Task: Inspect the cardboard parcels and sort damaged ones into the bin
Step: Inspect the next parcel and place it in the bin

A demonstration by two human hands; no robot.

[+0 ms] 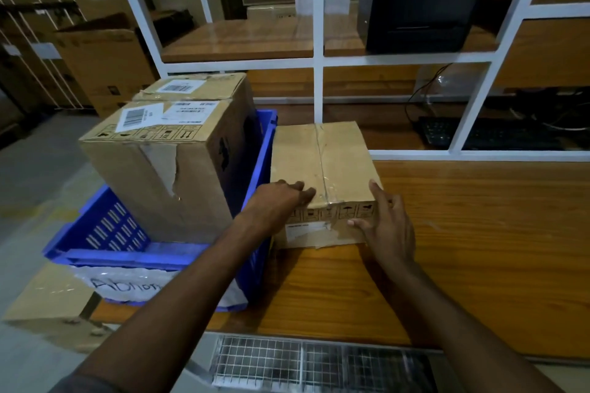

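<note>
Left edge of the counter (479, 233), beside the bin (127, 257): your left hand (281, 198) lies flat on the parcel (325, 156); your right hand (388, 226) touches its near-right corner, fingers straight.

Three cardboard parcels (319, 156) (153, 169) (210, 86), one blue bin (108, 230) and two hands (281, 198) (383, 223).
</note>
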